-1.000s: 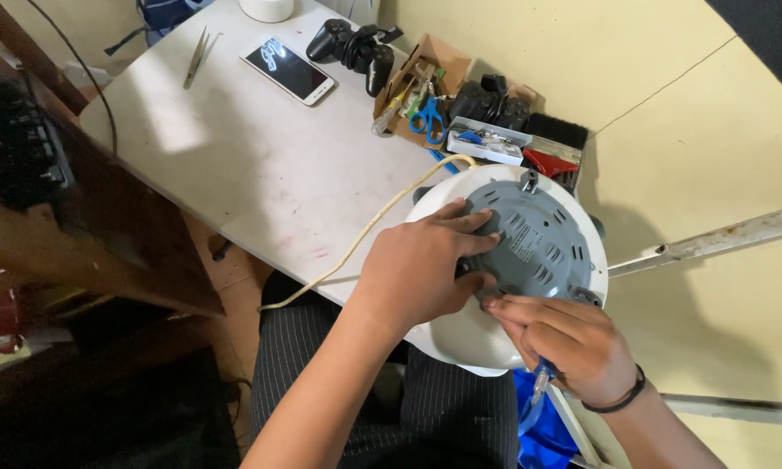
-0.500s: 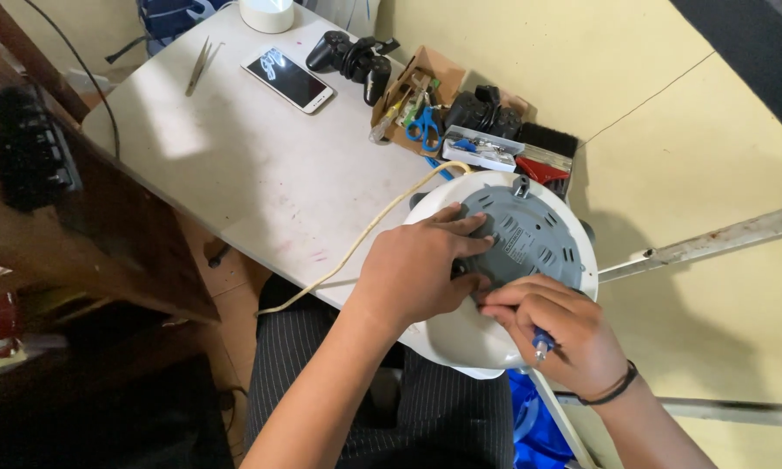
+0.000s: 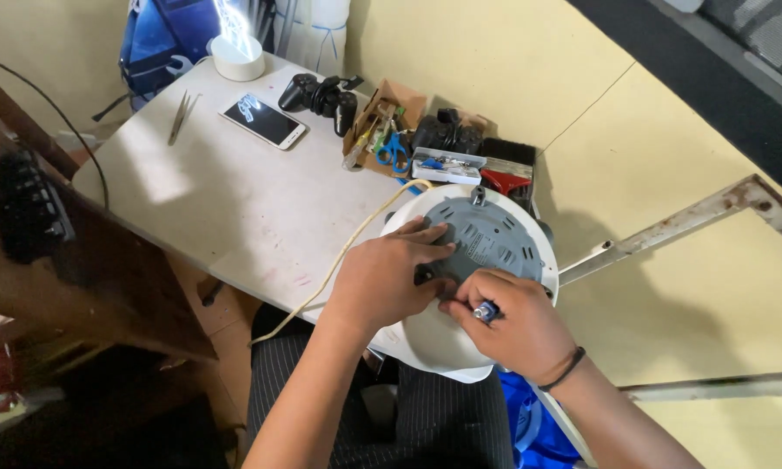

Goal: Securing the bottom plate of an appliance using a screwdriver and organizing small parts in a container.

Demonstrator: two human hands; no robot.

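At the centre of the frame we saw a round white appliance (image 3: 434,343) lying upturned, its grey base plate (image 3: 488,239) facing up, half on the near edge of the desk (image 3: 226,208) and half over the person's lap. The left hand (image 3: 389,280) lay flat on the grey plate, fingers spread and pressing down, closed on nothing. The right hand (image 3: 513,326), just below and touching the left, was curled into a fist around a blue-handled screwdriver (image 3: 487,310), of which only the handle end showed between the fingers. A cream cord (image 3: 339,260) ran from the appliance down to the lower left. Toward the top of the frame lay tweezers (image 3: 179,115), a white phone (image 3: 264,121), a black game controller (image 3: 323,95) and a cardboard box (image 3: 382,126) of small tools with blue-handled scissors (image 3: 394,149).
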